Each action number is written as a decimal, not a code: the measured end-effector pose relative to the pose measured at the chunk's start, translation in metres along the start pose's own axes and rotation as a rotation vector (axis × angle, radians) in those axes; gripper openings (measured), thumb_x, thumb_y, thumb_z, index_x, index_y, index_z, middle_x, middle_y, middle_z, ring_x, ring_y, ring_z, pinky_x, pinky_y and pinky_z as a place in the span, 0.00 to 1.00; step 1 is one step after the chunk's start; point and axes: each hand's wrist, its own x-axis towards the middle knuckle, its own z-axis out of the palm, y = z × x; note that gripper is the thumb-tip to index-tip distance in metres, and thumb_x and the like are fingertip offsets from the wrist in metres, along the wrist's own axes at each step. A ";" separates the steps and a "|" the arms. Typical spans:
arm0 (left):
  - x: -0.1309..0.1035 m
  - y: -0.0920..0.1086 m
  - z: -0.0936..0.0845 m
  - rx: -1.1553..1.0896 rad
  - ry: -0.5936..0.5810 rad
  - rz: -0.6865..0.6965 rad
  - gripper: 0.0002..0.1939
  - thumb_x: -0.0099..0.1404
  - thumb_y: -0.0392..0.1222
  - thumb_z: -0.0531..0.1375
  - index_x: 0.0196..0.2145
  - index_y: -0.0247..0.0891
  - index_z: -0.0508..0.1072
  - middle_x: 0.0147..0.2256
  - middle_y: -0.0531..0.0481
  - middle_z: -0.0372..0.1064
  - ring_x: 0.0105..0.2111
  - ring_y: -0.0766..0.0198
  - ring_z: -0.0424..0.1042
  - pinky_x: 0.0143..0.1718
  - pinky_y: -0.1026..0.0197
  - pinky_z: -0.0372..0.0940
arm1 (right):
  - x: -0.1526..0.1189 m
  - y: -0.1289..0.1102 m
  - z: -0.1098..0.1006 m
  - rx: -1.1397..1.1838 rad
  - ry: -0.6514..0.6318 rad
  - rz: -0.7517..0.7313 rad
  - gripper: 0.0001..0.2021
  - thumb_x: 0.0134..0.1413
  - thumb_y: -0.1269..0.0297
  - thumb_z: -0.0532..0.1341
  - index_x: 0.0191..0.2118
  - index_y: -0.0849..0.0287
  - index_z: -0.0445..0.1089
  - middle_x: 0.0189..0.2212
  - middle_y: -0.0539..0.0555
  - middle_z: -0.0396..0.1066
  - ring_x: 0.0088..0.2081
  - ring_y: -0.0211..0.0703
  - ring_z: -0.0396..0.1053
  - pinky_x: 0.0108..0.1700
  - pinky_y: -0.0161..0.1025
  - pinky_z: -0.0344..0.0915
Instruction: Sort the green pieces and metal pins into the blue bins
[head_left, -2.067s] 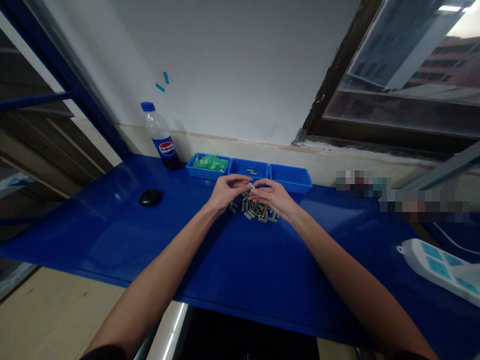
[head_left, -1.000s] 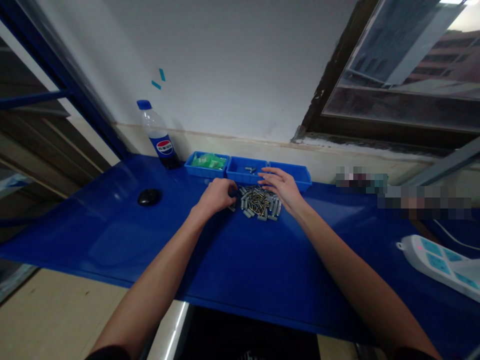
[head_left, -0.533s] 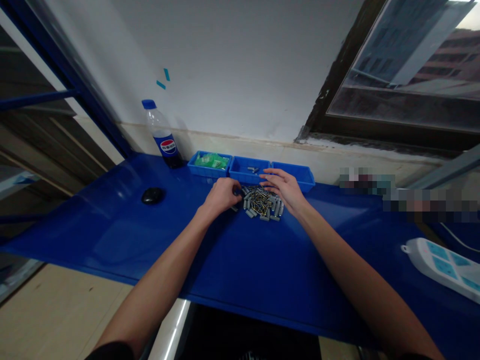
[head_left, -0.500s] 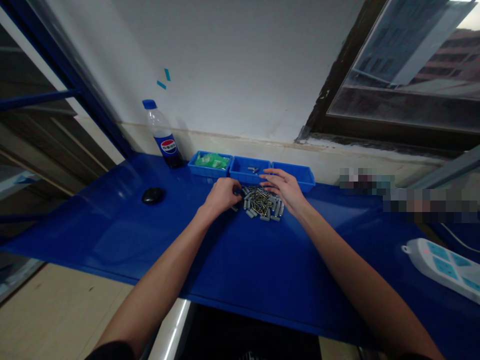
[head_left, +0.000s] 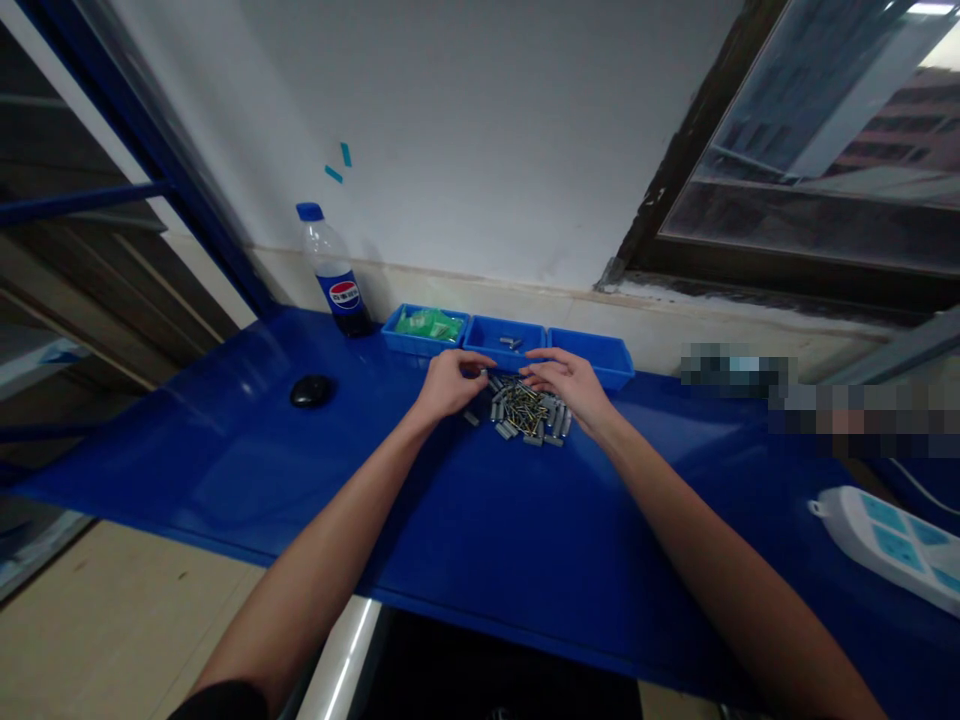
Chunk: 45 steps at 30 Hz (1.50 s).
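My left hand [head_left: 452, 384] is at the left edge of a pile on the blue table. Its thumb and forefinger are pinched on a small grey metal cylinder that is mostly hidden. My right hand [head_left: 571, 388] hovers over the right of the pile, fingers bent and slightly apart; I see nothing between them. Between the hands, brass-coloured screws [head_left: 525, 408] lie heaped, with grey metal cylinders [head_left: 553, 440] around them. One loose cylinder [head_left: 471, 418] lies below my left hand. Behind the pile, a blue bin [head_left: 491, 352] holds a few small metal parts [head_left: 511, 343].
To the left stands a blue bin [head_left: 420, 347] with green packets [head_left: 429, 324]; another blue bin [head_left: 592, 360] is on the right. A cola bottle [head_left: 341, 290] and a black mouse [head_left: 311, 390] are farther left. A white power strip [head_left: 885, 540] lies at the right.
My left hand has risen slightly from the table with its pinch, uncovering the loose cylinder. My right hand's fingers have drawn in and lowered a little towards the pile. The view has shifted slightly.
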 end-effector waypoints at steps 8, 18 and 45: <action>-0.002 0.000 0.014 -0.651 -0.087 -0.109 0.18 0.52 0.43 0.73 0.41 0.35 0.83 0.37 0.43 0.79 0.36 0.60 0.76 0.45 0.54 0.72 | -0.013 -0.010 0.014 0.074 -0.149 0.063 0.17 0.50 0.58 0.72 0.46 0.56 0.76 0.34 0.57 0.82 0.37 0.47 0.80 0.47 0.47 0.75; -0.002 0.007 0.014 -0.402 -0.137 0.042 0.15 0.54 0.45 0.72 0.36 0.33 0.78 0.31 0.47 0.75 0.32 0.65 0.72 0.42 0.57 0.71 | -0.009 -0.003 0.017 0.131 -0.045 0.120 0.16 0.41 0.59 0.76 0.37 0.59 0.79 0.28 0.55 0.79 0.30 0.41 0.75 0.38 0.41 0.73; -0.001 -0.006 -0.006 0.370 -0.154 0.152 0.12 0.55 0.33 0.64 0.39 0.36 0.79 0.33 0.45 0.78 0.32 0.60 0.75 0.34 0.60 0.66 | -0.005 -0.002 0.011 0.023 0.036 -0.032 0.16 0.49 0.60 0.70 0.45 0.55 0.75 0.44 0.58 0.80 0.42 0.47 0.78 0.49 0.47 0.73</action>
